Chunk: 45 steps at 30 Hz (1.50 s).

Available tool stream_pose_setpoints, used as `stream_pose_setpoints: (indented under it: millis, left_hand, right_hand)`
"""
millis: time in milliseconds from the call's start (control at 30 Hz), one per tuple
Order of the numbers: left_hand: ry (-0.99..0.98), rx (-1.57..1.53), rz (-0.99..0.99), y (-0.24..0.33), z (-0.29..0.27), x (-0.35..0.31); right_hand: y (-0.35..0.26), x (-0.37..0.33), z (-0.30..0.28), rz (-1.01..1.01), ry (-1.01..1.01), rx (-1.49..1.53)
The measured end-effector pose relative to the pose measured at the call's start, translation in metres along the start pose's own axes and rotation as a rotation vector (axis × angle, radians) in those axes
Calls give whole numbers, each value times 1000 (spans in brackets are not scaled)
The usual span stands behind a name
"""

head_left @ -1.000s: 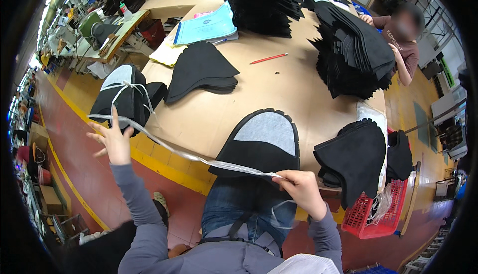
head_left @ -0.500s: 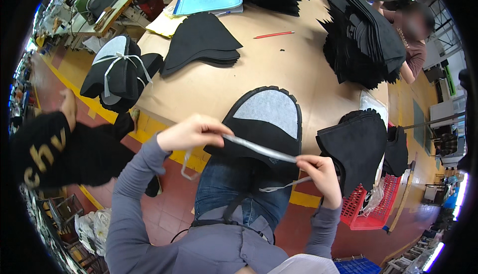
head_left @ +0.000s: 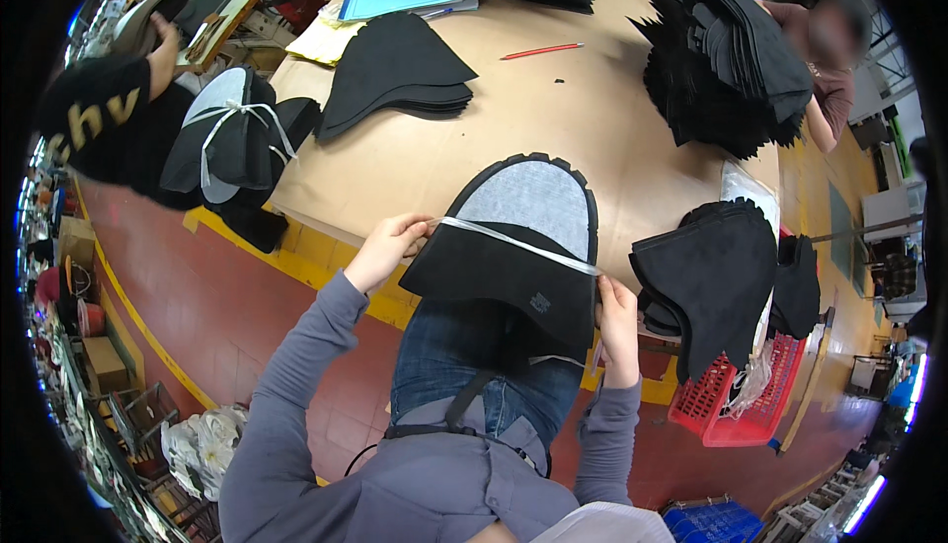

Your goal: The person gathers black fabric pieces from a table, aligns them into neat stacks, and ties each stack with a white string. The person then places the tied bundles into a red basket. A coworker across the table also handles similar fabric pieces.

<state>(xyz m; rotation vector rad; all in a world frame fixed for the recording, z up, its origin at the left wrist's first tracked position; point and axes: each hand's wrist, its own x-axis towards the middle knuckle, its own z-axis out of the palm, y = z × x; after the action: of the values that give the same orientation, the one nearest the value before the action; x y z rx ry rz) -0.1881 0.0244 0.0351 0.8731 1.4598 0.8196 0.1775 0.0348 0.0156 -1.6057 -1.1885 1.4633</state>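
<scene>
A stack of black fabric pieces (head_left: 494, 269) with a pale grey rounded panel (head_left: 533, 197) lies over the table's near edge, in front of my body. Across it runs a white strip (head_left: 523, 247), stretched between my hands. My left hand (head_left: 393, 243) pinches one end at the stack's left side. At the right side, my right hand (head_left: 616, 312) is closed on the other end. A loose tail of the strip hangs below the right hand. The underside of the stack is hidden.
A tied black bundle (head_left: 235, 138) sits at the table's left edge, beside a cut black pile (head_left: 400, 74). More black pieces (head_left: 706, 276) overhang a red basket (head_left: 755, 395) at right. A red pencil (head_left: 541, 51) lies mid-table. Two people stand nearby, left and far right.
Both hands have moved away from my body, laying the strip across the stack where it was held above it. At left, another person has moved farther off, a hand now near a dark object.
</scene>
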Motion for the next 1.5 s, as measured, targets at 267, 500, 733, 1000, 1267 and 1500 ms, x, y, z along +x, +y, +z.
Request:
stream_pose_setpoints:
  millis: [267,500,733,1000,1267,1500]
  left_hand:
    - [188,373,138,-33,15,-34]
    - [-44,264,-201,-18,12,-36]
    - [-230,421,18,-57,4,-17]
    - [26,205,153,-35,8,-15]
    - [352,413,997,94,-33,-1]
    - [229,553,1553,88,-57,23]
  right_hand:
    - [14,-70,27,110,9,167]
    - [11,-76,25,245,-90,309]
    - [11,-58,14,351,-175,328]
    - [-13,-14,17,114,-224,173]
    - [-128,22,27,-711,-103,13]
    - [-123,37,33,-1393,20,-383]
